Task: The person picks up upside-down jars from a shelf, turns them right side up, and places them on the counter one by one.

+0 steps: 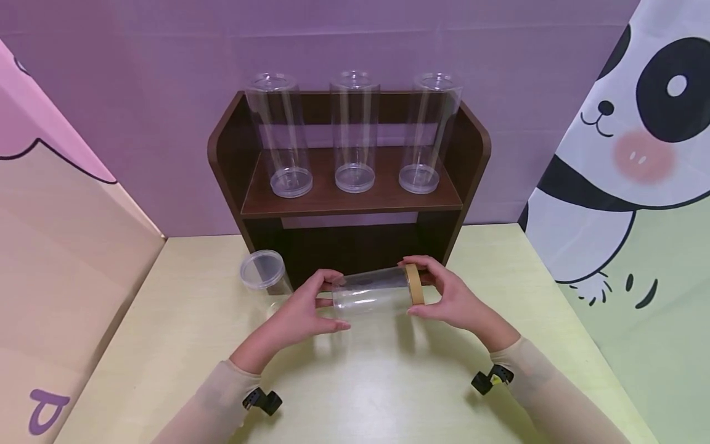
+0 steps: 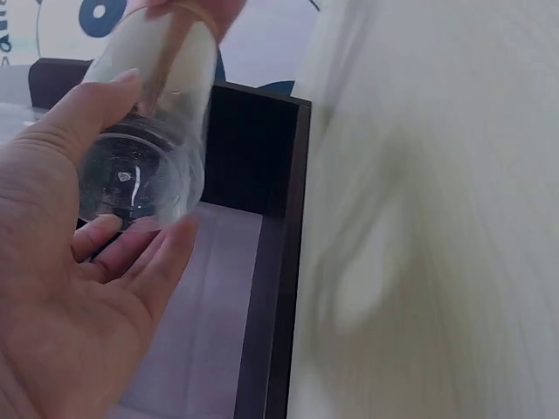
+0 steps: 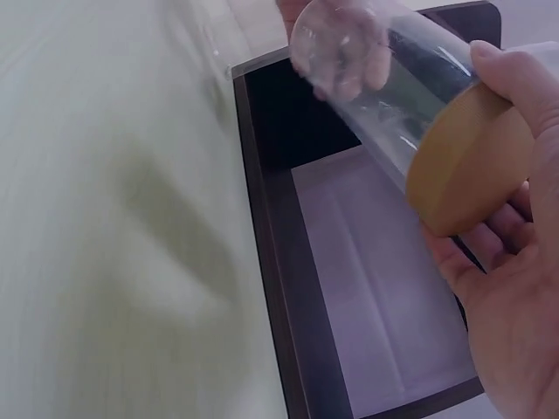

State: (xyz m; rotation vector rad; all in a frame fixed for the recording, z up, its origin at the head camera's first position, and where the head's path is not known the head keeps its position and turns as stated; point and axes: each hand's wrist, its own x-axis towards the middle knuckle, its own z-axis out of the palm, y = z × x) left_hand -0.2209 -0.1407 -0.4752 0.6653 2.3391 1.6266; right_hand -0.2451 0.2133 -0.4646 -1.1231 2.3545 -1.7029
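Fingers of both hands curl round a clear cylindrical jar (image 1: 374, 295) held sideways just above the pale yellow-green table (image 1: 355, 394), in front of the dark wooden shelf (image 1: 349, 197). The left hand (image 1: 302, 311) grips the jar's closed transparent bottom end — thumb over the top, fingers wrapped beneath — and in the left wrist view the same hand (image 2: 70, 288) cups that round base (image 2: 140, 175) with the thumb along its upper side. The right hand (image 1: 452, 299) holds the opposite end, where a tan wooden lid (image 1: 413, 285) sits on the jar; thumb and fingers pinch around the lid's rim. From the right wrist view the lid (image 3: 463, 170) shows as a flat tan disc resting against the fingers of the right hand (image 3: 507, 288), with the jar's clear wall (image 3: 384, 78) running away toward the shelf's open lower compartment.

On the shelf's board stand three tall clear jars — left (image 1: 277, 132), middle (image 1: 354, 129) and right (image 1: 429, 132) — upright, without lids, spaced apart in a row. To the left of the shelf's foot, near the left hand but apart from it, another clear jar (image 1: 262, 271) stands on the table. Behind the shelf runs a purple wall (image 1: 166, 92); a panda-print panel (image 1: 638, 154) closes the right side and a pink-and-tan panel (image 1: 55, 246) the left.
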